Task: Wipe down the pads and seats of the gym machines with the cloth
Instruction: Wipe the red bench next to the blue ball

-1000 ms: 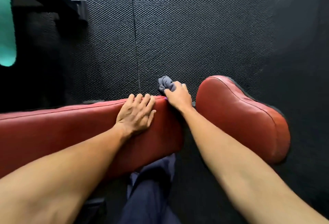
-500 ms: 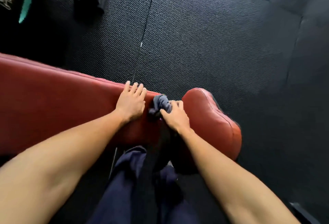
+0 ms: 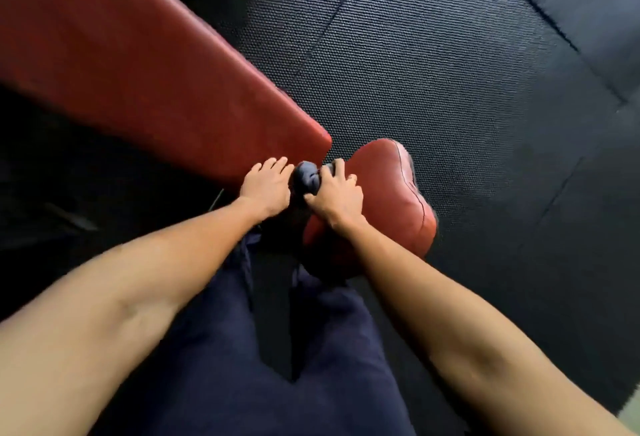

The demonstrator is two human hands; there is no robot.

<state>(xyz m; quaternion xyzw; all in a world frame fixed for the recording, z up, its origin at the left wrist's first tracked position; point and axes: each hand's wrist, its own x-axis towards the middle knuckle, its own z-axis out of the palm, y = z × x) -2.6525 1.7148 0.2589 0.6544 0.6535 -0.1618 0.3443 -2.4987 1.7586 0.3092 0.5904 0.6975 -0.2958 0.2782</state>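
Cloth (image 3: 306, 175) is being worked into the gap between the long red pad (image 3: 156, 64) and the smaller red seat (image 3: 391, 193). The person's right hand (image 3: 336, 196) is holding it, fingers curling round the grey-blue wad. A second ago that hand was pressing the cloth against the far edge of the long pad's end. Now it is sitting nearer the person, low between the two cushions, though whether it is touching both is hard to tell. The left hand (image 3: 266, 189) is lying just beside it, fingers straight and holding nothing, resting on the pad's near corner after sliding off the top. Dark trousers (image 3: 242, 349) are filling the foreground above the black rubber floor (image 3: 450, 71). The long pad's end is looking finished, and the seat is probably coming next.
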